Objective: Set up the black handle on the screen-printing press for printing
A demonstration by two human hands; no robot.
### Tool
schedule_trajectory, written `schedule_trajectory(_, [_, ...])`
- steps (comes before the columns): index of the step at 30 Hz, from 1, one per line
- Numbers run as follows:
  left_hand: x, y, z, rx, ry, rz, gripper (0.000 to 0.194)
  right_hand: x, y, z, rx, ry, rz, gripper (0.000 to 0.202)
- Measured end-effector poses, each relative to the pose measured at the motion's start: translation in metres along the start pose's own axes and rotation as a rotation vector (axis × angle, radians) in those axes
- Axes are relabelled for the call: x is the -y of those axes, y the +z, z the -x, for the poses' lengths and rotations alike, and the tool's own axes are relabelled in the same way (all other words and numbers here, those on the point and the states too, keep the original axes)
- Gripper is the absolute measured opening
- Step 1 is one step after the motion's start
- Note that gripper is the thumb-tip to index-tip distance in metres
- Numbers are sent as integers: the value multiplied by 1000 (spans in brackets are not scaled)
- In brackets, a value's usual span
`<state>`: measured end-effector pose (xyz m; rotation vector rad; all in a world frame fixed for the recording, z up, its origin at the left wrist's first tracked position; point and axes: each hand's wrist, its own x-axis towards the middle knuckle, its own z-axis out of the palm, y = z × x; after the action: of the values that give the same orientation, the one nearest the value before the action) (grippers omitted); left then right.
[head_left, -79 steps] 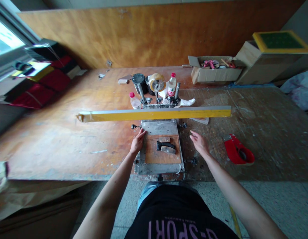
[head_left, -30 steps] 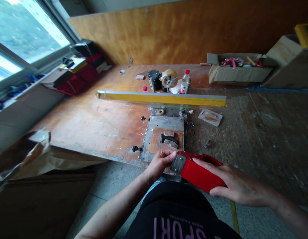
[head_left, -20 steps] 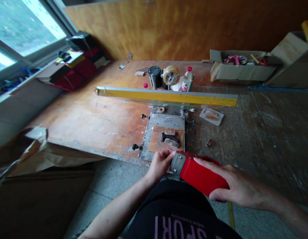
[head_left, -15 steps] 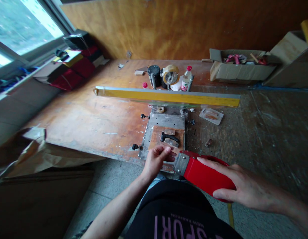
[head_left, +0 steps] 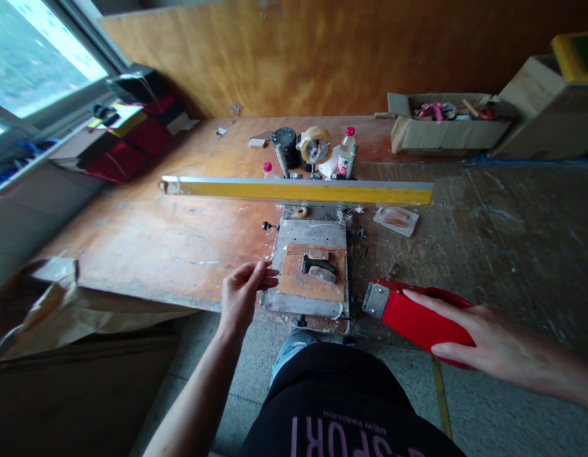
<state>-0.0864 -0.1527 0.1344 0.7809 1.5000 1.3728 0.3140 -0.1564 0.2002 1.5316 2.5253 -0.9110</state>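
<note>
The bare left hand (head_left: pixel 243 292) has separated from the red handheld tape dispenser (head_left: pixel 422 326), opening a wide span between them; in the earlier frame they were close together. The right-hand grip (head_left: pixel 486 346) clasps the dispenser, near edge of brown wooden bench (head_left: pixel 203 235). Left fingertips pinched; whether on tape cannot be told.

The left arm (head_left: pixel 198 387) reaches forward, its hand (head_left: pixel 241 293) held with the thumb (head_left: pixel 258 274) close to the bent fingers (head_left: pixel 273 273). The right arm (head_left: pixel 557 374) extends inward from the side, its hand (head_left: pixel 481 336) in a firm grip.
</note>
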Motion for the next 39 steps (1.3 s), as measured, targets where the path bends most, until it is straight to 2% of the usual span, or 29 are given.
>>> schedule_trajectory(3, [-12,26,31,105,54,-113,29,-21,17,-4,-98,84,120,71])
schedule_trajectory(6, [-13,59,59,254,251,-336,16,-39,38,-9,-206,171,233,71])
schedule_trajectory(9, [-7,86,74,386,460,-507,14,-47,55,-13,-280,221,292,69])
schedule_trajectory(11, [-6,98,78,435,552,-562,16,-51,62,-15,-291,247,317,67])
schedule_trajectory(13, [-10,103,79,437,622,-587,16,-60,67,-16,-298,309,351,64])
schedule_trajectory(16, [-22,103,77,412,648,-576,14,-92,74,-14,-343,496,392,62])
schedule_trajectory(18, [-29,101,74,415,598,-561,13,-121,83,-12,-383,603,392,63])
schedule_trajectory(21, [-38,97,70,455,461,-541,14,-159,99,-10,-397,655,374,64])
schedule_trajectory(24, [-45,90,67,501,362,-518,17,-173,107,-12,-333,636,347,63])
schedule_trajectory(26, [-51,84,64,528,328,-508,18,-162,101,-17,-339,603,359,59])
schedule_trajectory(28, [-56,75,60,559,300,-496,20,-132,88,-25,-406,491,309,56])
schedule_trajectory(29, [-58,71,56,573,288,-488,20,-111,80,-31,-437,390,212,56])
schedule_trajectory(31, [-61,59,47,598,272,-471,21,-62,68,-45,-389,45,-127,67])
schedule_trajectory(33, [-63,45,35,630,273,-463,21,-9,68,-60,-251,-201,-429,89])
schedule_trajectory(34, [-64,36,28,649,280,-460,21,16,72,-68,-189,-251,-535,98])
schedule_trajectory(36, [-66,18,12,688,302,-467,21,61,91,-83,-67,-267,-737,100])
schedule_trajectory(39, [-68,-12,-17,720,331,-477,21,113,131,-99,10,-181,-1023,83])
